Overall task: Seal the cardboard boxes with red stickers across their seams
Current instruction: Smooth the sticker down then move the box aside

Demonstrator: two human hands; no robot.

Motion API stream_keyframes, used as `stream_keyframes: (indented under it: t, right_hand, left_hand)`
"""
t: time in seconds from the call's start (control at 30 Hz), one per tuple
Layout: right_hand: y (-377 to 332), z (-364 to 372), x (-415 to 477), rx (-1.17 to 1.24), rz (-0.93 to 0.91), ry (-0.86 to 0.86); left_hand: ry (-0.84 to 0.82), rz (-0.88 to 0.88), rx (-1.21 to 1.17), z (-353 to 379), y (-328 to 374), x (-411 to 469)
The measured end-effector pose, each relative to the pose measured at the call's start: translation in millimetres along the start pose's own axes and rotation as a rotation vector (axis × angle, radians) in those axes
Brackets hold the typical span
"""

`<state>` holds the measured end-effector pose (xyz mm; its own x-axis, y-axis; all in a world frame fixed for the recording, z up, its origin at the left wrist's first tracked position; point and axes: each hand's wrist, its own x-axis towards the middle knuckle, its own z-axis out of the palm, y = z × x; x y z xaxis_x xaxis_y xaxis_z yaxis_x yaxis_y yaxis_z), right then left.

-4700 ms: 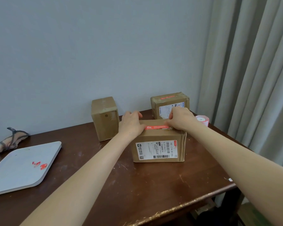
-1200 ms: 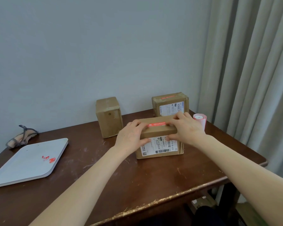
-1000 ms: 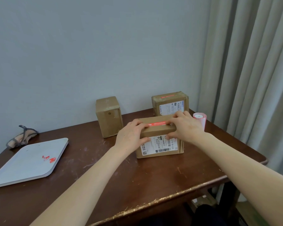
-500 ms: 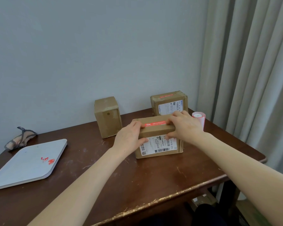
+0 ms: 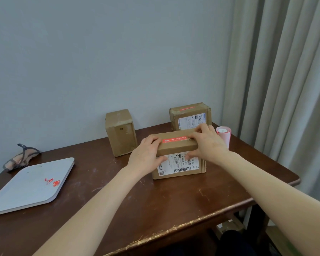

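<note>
Desk (image 5: 174, 196), left to right: white tray (image 5: 17, 196) bearing red scraps, set aside; upright plain box (image 5: 120, 133), no sticker visible, probably awaiting its turn. Centre: front box (image 5: 181, 169), red sticker (image 5: 175, 139) lying along its top, clamped between left hand (image 5: 146, 157) and right hand (image 5: 208, 145), each with fingers curled over a top edge and thumb on the labelled face, apparently steadying it while pressing the sticker ends down. Right: rear box (image 5: 190, 117), already stickered, pushed back; sticker roll (image 5: 224, 134) standing just beside the right hand, within reach.

A home room: scuffed wooden table (image 5: 155, 200) against plain wall (image 5: 100, 61), long curtains (image 5: 284, 80).
</note>
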<state>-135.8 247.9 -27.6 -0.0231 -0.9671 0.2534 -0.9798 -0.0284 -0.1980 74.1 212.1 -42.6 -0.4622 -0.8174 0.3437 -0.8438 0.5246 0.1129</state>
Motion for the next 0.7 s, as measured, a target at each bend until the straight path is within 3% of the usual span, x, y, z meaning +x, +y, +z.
stream_keyframes:
  t: [0.13, 0.23, 0.33, 0.53, 0.7]
  right_hand:
    - [14, 10, -3, 0.398, 0.200, 0.041]
    - [23, 21, -8, 0.627, 0.243, -0.063]
    - [23, 31, -13, 0.686, 0.269, -0.137]
    - [20, 27, -9, 0.671, 0.249, -0.070]
    - [10, -9, 3, 0.776, 0.357, 0.062]
  left_hand:
    - [0.104, -0.180, -0.286, -2, -4, -11]
    - [0.019, -0.364, -0.486, 2, -7, -19]
    - [-0.060, -0.406, -0.565, 6, -2, -24]
    - [-0.045, -0.411, -0.650, -1, 1, -19]
    - [0.078, -0.514, -1.049, -31, 2, 1]
